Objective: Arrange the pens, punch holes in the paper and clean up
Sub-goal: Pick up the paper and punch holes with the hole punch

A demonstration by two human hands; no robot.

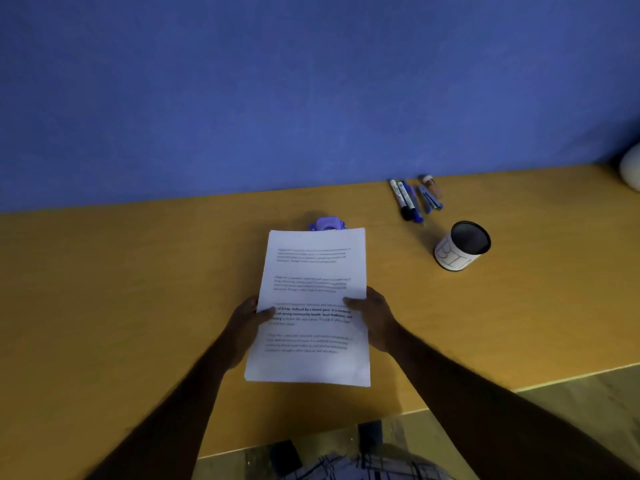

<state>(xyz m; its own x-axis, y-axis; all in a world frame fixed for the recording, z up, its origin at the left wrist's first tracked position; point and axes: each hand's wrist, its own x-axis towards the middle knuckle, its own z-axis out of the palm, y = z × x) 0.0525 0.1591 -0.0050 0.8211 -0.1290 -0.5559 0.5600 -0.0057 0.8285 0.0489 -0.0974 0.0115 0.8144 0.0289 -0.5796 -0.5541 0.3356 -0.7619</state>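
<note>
A white printed paper is held over the middle of the yellow desk. My left hand grips its left edge and my right hand grips its right edge, thumbs on top. The paper's far edge reaches a purple hole punch, which is partly hidden behind it. Several pens and markers lie in a loose bunch at the back right of the desk. A black pen cup with a white label stands tilted in front of them, with nothing visible inside.
A blue wall rises right behind the desk. A white rounded object sits at the far right edge. The desk's front edge runs diagonally at lower right, with floor and my checked clothing below it.
</note>
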